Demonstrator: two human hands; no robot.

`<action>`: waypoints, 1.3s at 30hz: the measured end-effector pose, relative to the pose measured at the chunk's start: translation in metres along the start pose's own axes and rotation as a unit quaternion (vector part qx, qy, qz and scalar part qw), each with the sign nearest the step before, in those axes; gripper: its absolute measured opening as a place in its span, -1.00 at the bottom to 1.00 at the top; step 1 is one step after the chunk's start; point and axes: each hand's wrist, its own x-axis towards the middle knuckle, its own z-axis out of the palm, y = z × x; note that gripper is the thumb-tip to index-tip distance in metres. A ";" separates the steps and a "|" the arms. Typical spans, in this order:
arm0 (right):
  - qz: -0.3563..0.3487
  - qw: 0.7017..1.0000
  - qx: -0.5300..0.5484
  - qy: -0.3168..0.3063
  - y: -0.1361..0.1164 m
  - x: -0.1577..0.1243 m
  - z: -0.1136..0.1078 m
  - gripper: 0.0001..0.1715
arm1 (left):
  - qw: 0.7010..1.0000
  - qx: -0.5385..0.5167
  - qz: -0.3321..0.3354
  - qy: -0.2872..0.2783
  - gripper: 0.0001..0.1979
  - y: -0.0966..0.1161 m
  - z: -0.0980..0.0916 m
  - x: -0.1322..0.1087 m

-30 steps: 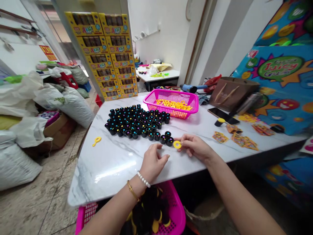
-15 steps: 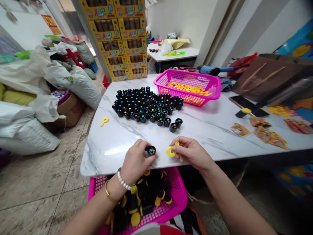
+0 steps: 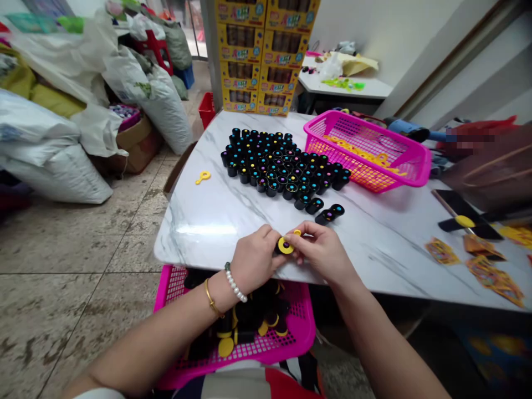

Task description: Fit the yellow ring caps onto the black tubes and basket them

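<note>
My left hand (image 3: pixel 256 259) is closed around a small black cup (image 3: pixel 277 247) above the table's near edge. Between the fingertips of my right hand (image 3: pixel 326 252) is a yellow ring piece (image 3: pixel 285 251) with a small tab. The ring lies against the cup's open end, and something dark shows through its hole; whether it is seated I cannot tell. Many black cups with coloured dots inside (image 3: pixel 282 163) stand grouped beyond my hands, two of them (image 3: pixel 325 216) slightly apart. Another yellow ring piece (image 3: pixel 200 180) lies alone at the left.
A pink basket (image 3: pixel 418 166) of yellow pieces stands at the back right. Below the table edge, another pink basket (image 3: pixel 306 327) holds black-and-yellow tubes. Small orange packets (image 3: pixel 443 251) and a phone (image 3: pixel 446 202) lie right. Stacked yellow boxes (image 3: pixel 241 52) rise behind.
The yellow ring piece, held apart from the black cup before, now meets its open end. My hands have come together, and the camera view has shifted.
</note>
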 end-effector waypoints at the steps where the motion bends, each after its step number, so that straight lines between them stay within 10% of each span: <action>1: 0.003 1.000 0.005 0.000 0.001 0.000 0.000 -0.68 | 1.000 -0.003 -0.001 -0.001 -0.73 0.000 0.000 0.000; 11: 0.000 0.999 -0.030 0.013 0.000 -0.003 0.006 -0.72 | 0.994 -0.107 -0.010 -0.035 -0.80 -0.001 -0.012 0.003; 21: 0.000 0.999 0.036 0.006 0.006 -0.005 0.008 -0.72 | 0.910 -0.364 -0.172 -0.103 -0.68 0.004 -0.017 0.013; 29: -0.019 0.998 0.051 0.012 0.010 -0.005 0.010 -0.67 | 0.959 -0.283 -0.034 -0.012 -0.73 0.007 -0.008 -0.003; 39: -0.065 0.992 -0.103 0.045 0.002 -0.005 0.004 -0.69 | 0.975 -0.220 -0.036 0.007 -0.83 0.004 0.000 -0.003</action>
